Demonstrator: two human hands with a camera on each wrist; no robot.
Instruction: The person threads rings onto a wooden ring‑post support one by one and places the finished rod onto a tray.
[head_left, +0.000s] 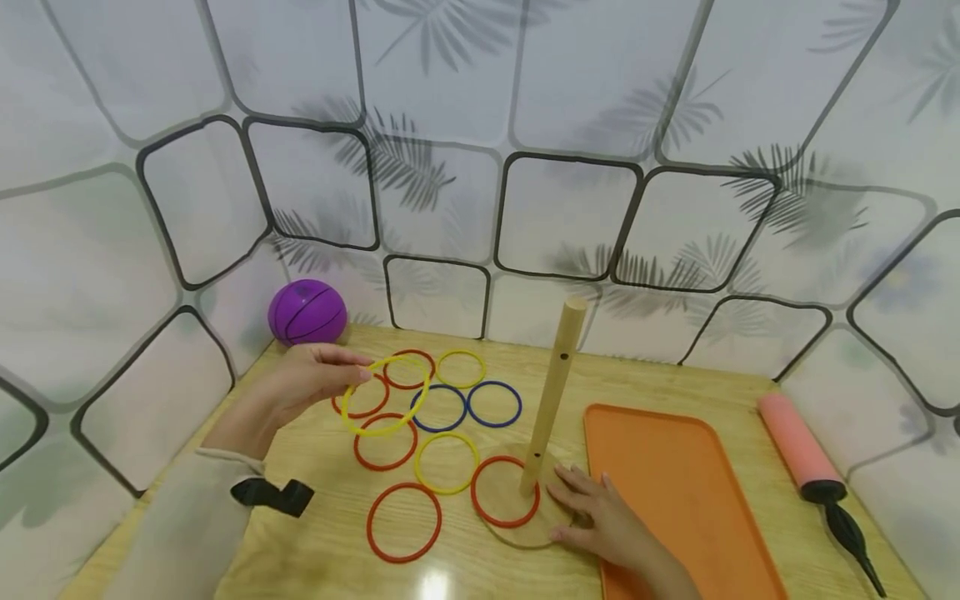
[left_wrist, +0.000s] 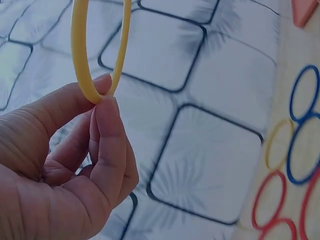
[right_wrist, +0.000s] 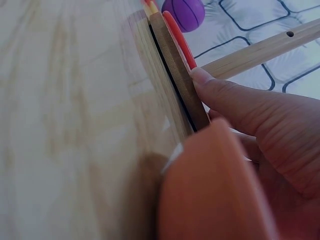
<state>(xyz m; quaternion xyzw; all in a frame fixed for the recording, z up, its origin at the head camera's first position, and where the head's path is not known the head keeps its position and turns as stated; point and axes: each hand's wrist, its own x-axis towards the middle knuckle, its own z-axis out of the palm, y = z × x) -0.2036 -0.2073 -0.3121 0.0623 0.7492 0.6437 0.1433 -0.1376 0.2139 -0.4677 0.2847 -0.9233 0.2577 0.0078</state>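
Note:
Between thumb and fingertips, my left hand [head_left: 321, 379] pinches a yellow ring [head_left: 386, 435], raised above the rings at the left of the table. The left wrist view shows this yellow ring [left_wrist: 79, 55] upright in the pinch. My right hand [head_left: 603, 517] rests with spread fingers on the round wooden base [head_left: 525, 533] of a peg. Its thumb [right_wrist: 202, 76] lies on top of the base in the right wrist view. The wooden peg [head_left: 555, 383] stands upright, with a red ring [head_left: 480, 518] around its foot on the base.
On the table [head_left: 315, 550] lie several loose rings: red [head_left: 405, 560], blue [head_left: 495, 425] and yellow [head_left: 447, 492]. A purple ball [head_left: 307, 311] sits at the back left. An orange tray [head_left: 667, 475] is right of the peg, with a pink hand pump [head_left: 802, 446] beyond it. Patterned curtains enclose the table.

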